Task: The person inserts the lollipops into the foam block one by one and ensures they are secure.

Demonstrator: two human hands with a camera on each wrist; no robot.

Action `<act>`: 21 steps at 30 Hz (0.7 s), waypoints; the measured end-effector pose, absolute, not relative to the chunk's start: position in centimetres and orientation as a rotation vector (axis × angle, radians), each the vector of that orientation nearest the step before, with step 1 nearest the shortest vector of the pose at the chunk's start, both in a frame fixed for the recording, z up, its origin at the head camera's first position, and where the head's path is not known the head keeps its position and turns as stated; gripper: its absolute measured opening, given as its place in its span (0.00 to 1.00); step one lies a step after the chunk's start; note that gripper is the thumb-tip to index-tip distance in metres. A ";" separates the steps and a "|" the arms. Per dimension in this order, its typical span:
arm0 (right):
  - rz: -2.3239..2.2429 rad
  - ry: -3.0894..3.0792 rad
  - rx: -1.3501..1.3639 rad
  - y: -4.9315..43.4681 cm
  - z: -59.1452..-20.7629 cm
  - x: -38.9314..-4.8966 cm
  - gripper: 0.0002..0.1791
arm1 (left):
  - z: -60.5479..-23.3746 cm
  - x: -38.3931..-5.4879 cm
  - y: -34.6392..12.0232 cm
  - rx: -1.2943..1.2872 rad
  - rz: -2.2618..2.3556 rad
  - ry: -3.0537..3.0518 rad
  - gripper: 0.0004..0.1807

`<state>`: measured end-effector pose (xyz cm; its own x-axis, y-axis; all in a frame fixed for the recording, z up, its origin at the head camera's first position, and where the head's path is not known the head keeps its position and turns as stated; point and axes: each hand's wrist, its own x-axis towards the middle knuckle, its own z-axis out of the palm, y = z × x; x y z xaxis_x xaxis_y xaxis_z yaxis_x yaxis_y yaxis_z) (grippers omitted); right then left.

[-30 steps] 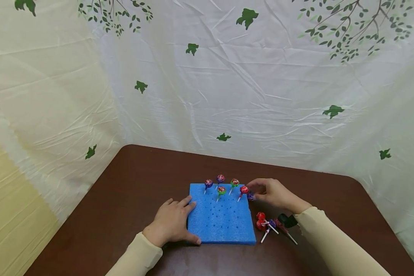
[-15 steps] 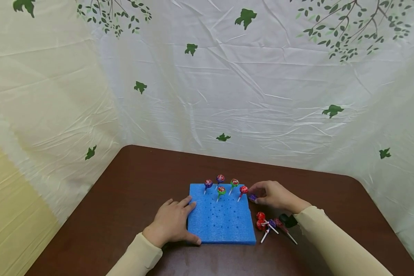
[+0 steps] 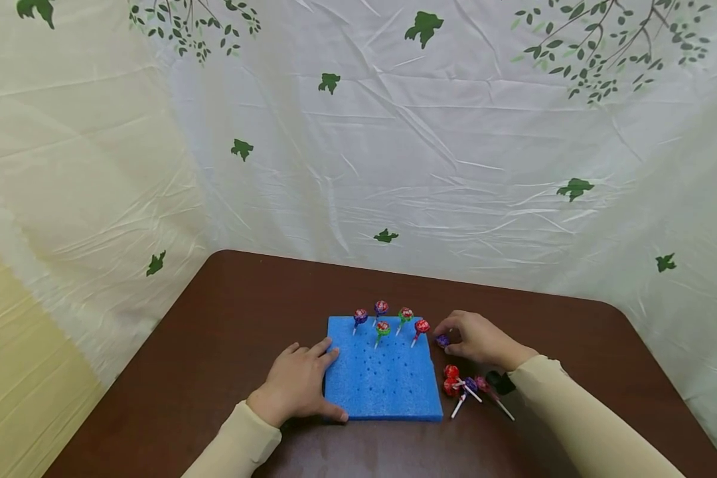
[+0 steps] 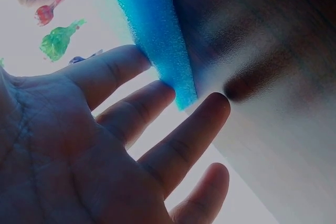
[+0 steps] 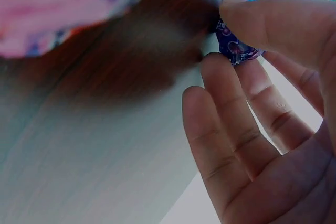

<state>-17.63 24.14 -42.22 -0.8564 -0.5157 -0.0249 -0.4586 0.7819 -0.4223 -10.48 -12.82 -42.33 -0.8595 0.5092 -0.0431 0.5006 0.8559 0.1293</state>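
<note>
A blue foam block (image 3: 382, 392) with rows of small holes lies on the table. Several wrapped lollipops stand in its far part, among them a red one (image 3: 421, 326), a green one (image 3: 383, 329) and a purple one (image 3: 360, 317). My left hand (image 3: 299, 382) rests against the block's left side, fingers spread and fairly straight, thumb at the near corner. Just off the block's right edge, my right hand (image 3: 482, 340) pinches a purple-wrapped lollipop (image 5: 234, 45) by its head between thumb and fingers. The stick of that lollipop is hidden.
Right of the block, below my right wrist, lies a small pile of loose lollipops (image 3: 452, 385) with red, purple and dark pink wrappers. The brown table (image 3: 263, 299) ends at a white curtain (image 3: 311, 166) printed with leaves.
My right hand has shifted slightly right with the purple lollipop, away from the block's edge. The left hand and the standing lollipops stay in place.
</note>
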 end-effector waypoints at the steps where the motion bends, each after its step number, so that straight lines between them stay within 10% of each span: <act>1: -0.614 2.838 -0.783 24.2 -42.2 -17.6 0.14 | -42.3 -10.5 -12.8 0.806 0.173 2.953 0.62; 21: -0.919 2.906 -0.846 25.5 -38.9 -16.8 0.17 | -42.1 -10.5 -12.7 0.800 0.165 2.948 0.62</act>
